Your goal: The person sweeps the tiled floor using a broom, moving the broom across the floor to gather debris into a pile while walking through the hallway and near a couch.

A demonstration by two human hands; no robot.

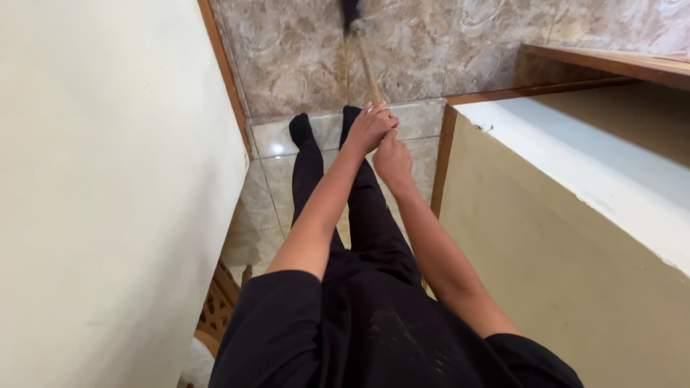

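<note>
Plainly, both hands are wrapped around the one wooden handle (369, 72): the left hand (370, 128) is closed around it higher up, fingers curled over the shaft, and the right hand (392, 159) is clenched just below, the two touching. The handle is a slim, pale stick running away from the person toward the tiled floor (287, 50) below, where it meets a metal collar and a dark brush head (350, 11) at the top edge of the view, mostly cut off. The person stands in black socks on a glossy stair step (277, 140), hemmed in by a smooth cream wall (108, 179) on the left and a tan half-wall with a white cap (575, 165) on the right, both edged in brown wood trim. The risk, to my eye, lies in the footing: polished tile under socks could slip while the arms reach so far forward and down. The narrow gap also leaves little room, so a sideways sweep could knock the stick against the trim. The floor tile looks mottled, marbled brown and grey, and a carved wooden piece (219, 305) shows at lower left.
</note>
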